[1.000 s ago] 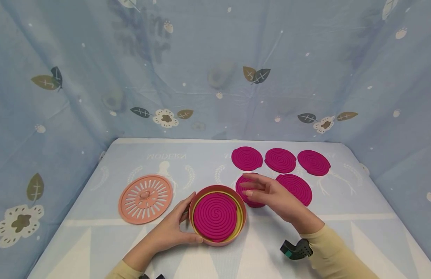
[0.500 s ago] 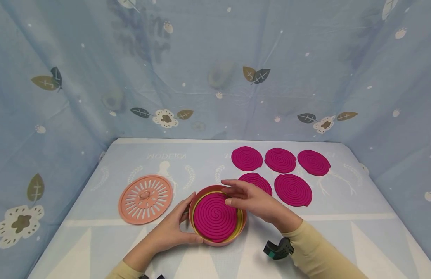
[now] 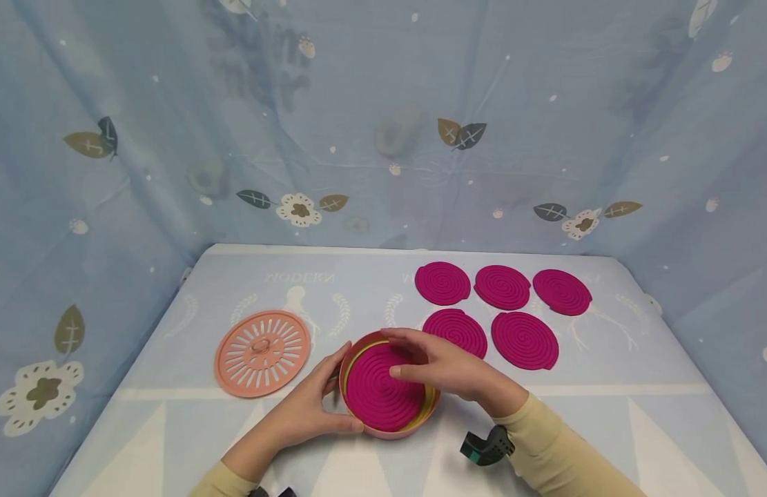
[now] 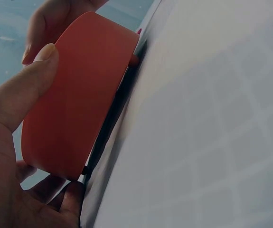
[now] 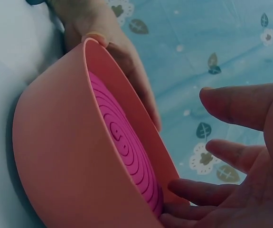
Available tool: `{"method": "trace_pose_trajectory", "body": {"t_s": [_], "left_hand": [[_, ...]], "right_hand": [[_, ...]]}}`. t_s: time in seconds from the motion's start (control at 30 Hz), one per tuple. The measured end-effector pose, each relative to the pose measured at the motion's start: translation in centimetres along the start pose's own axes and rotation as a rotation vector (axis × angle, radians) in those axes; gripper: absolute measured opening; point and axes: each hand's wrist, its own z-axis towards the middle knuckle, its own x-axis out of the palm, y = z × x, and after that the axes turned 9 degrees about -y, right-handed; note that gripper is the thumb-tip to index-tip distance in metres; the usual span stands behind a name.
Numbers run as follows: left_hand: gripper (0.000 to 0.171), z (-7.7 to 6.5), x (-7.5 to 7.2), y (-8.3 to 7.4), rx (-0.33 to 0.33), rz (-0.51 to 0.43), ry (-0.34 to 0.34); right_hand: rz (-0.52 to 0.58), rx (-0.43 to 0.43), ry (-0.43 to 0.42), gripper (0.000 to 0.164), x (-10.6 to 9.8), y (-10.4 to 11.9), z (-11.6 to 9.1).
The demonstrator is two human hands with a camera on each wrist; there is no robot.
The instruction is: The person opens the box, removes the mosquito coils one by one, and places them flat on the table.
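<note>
My left hand (image 3: 305, 411) grips the round coral-pink box (image 3: 391, 435) by its left side, thumb at the front of the rim. Inside lies a magenta mosquito coil (image 3: 380, 400) on a yellow inner ring (image 3: 428, 407). My right hand (image 3: 442, 366) is over the box's right side, its fingers extended and the thumb spread. In the right wrist view, its lower fingertips reach inside the rim beside the edge of the coil (image 5: 127, 147); whether they touch it I cannot tell. The left wrist view shows the box's outer wall (image 4: 79, 95) and small feet underneath.
A slotted coral lid (image 3: 261, 355) with a small ring handle lies left of the box. Several magenta coils (image 3: 525, 340) lie flat in two rows at the right back, the nearest partly behind my right hand. A patterned curtain (image 3: 383, 124) closes off the back and sides.
My right hand has moved left, from above a coil on the table to over the box. The left hand keeps its grip on the box. The view has shifted slightly.
</note>
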Motion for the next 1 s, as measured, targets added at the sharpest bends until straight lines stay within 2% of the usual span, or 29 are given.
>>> {"method": "trace_pose_trajectory", "body": {"t_s": [0.47, 0.7, 0.83, 1.0], "left_hand": [[0.122, 0.0, 0.0, 0.1, 0.000, -0.005, 0.001], [0.122, 0.0, 0.0, 0.0, 0.003, 0.002, -0.002], [0.122, 0.0, 0.0, -0.1, 0.010, -0.004, -0.004], [0.122, 0.0, 0.0, -0.1, 0.009, -0.015, -0.004]], "right_hand": [[0.022, 0.017, -0.034, 0.063, -0.4, 0.1, -0.7], [0.028, -0.007, -0.061, 0.064, -0.7, 0.1, -0.9], [0.075, -0.010, -0.075, 0.060, -0.9, -0.2, -1.0], [0.195, 0.017, -0.077, 0.057, -1.2, -0.5, -0.9]]}}
